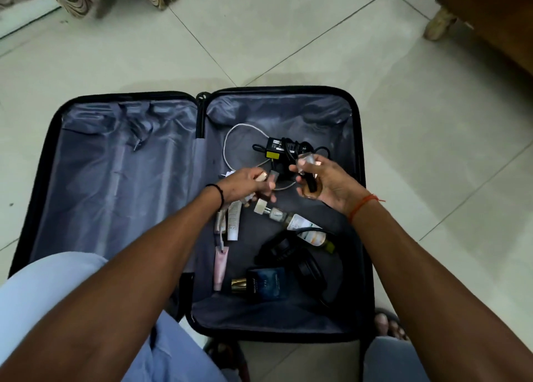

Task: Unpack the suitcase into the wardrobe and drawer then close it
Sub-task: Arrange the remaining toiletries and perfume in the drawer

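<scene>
Left hand and right hand each grip small bottles.

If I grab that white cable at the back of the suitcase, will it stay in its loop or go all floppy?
Probably floppy: the white cable is thin and lies in a loose curve. It looks light. One end seems to run under the left hand, so it might snag.

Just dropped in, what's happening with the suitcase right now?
A person crouches over the open suitcase on the tiled floor. The left half is bare lining; the right half holds small items. The left hand grips a few small bottles, the right hand holds a small amber bottle. Lying inside are a black charger, a white cable, tubes, an oil bottle, black headphones and a blue perfume bottle.
</scene>
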